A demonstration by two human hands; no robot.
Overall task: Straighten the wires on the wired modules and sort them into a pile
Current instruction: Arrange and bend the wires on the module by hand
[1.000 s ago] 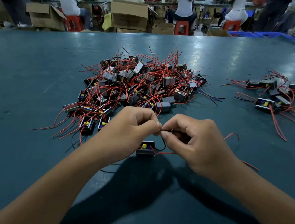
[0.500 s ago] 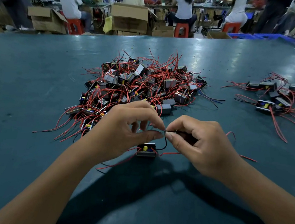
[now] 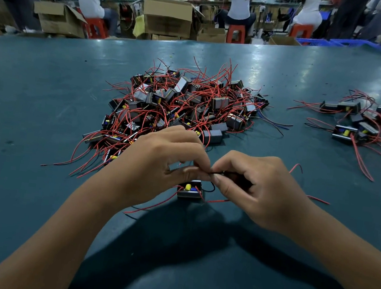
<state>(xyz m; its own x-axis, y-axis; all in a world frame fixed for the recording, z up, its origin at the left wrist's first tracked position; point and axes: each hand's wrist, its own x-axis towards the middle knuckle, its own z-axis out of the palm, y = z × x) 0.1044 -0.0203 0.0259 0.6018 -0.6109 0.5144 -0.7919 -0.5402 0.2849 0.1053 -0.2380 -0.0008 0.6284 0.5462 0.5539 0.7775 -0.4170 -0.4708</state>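
One small black wired module [image 3: 189, 189] with a yellow part lies on the green table [image 3: 46, 109] just below my fingertips. Its thin black wire [image 3: 212, 186] loops up to where both hands meet. My left hand [image 3: 159, 162] pinches that wire between thumb and fingers. My right hand [image 3: 253, 187] pinches the same wire right beside it. Red wires from the module trail left and right along the table. A big tangled heap of modules [image 3: 184, 105] with red wires lies behind my hands. A smaller pile of modules [image 3: 358, 120] sits at the right.
Cardboard boxes [image 3: 168, 18] and red stools [image 3: 235, 33] stand beyond the table's far edge, where several people sit at other benches. A blue crate [image 3: 315, 41] is at the back right.
My left hand's fingers have closed down over the black wire and both hands have shifted slightly. The module stays where it was on the table.
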